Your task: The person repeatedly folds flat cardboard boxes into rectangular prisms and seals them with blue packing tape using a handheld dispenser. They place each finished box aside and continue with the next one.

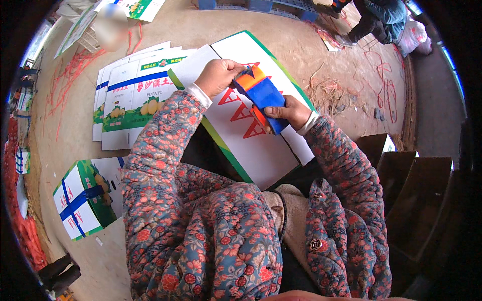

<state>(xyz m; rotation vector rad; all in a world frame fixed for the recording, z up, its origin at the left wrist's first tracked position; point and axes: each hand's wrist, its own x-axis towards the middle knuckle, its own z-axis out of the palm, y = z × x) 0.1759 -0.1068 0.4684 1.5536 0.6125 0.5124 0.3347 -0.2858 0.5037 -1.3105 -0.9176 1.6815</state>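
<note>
A blue and orange tape dispenser (265, 98) is held over a cardboard potato carton (260, 158) on my lap. My right hand (292, 112) grips its blue lower part, thumb on top. At its orange upper end, the fingers of my left hand (222, 77) are closed at the edge; whether they pinch tape there is hard to tell. The carton's white face bears large red letters and has green edges. Dark seams show across the face near both its ends.
Flat printed cartons (139, 94) lie stacked at the left. Below them is a carton closed with blue tape (84, 199). Open brown cartons (418, 203) stand at the right. Red twine (388, 90) and a blue pallet (260, 5) lie farther off, near other people.
</note>
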